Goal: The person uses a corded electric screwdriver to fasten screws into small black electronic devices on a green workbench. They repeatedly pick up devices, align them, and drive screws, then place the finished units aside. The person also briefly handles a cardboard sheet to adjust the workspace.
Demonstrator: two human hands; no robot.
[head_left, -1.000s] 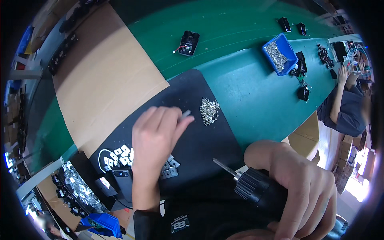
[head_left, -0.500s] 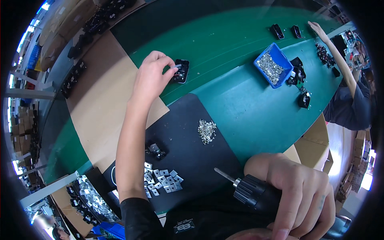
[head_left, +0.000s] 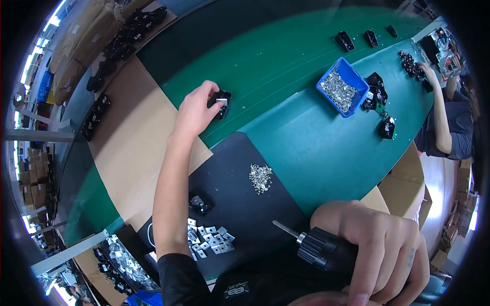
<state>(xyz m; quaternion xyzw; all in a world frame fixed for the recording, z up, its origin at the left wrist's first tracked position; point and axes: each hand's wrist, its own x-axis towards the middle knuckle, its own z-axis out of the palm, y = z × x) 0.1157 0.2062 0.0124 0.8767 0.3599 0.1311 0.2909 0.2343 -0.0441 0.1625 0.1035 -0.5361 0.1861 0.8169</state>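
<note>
My left hand [head_left: 196, 109] reaches out over the green belt to an open black plastic housing [head_left: 223, 113]. Its thumb and fingers close around a small silver square plate [head_left: 222, 102] that lies in or just over the housing; whether it is fully seated I cannot tell. Down at the lower right my right hand [head_left: 380, 250] is wrapped round a black power screwdriver [head_left: 326, 248], its bit pointing up and left over the dark mat. Beneath my left forearm, more silver square plates [head_left: 214, 239] are scattered on the mat, beside a small black part [head_left: 199, 205].
A heap of screws [head_left: 261, 178] sits on the black mat [head_left: 240, 158]. A blue bin [head_left: 361, 92] of screws stands beyond, near black assemblies [head_left: 376, 92]. Several black housings [head_left: 345, 41] lie farther along the belt. At right, a co-worker's hand [head_left: 427, 71] is by a pile of small parts [head_left: 410, 65].
My left hand has lowered the silver plate from above the housing down onto it. The co-worker's hand has left the belt for the parts pile, and another housing shows there. My right hand holds still.
</note>
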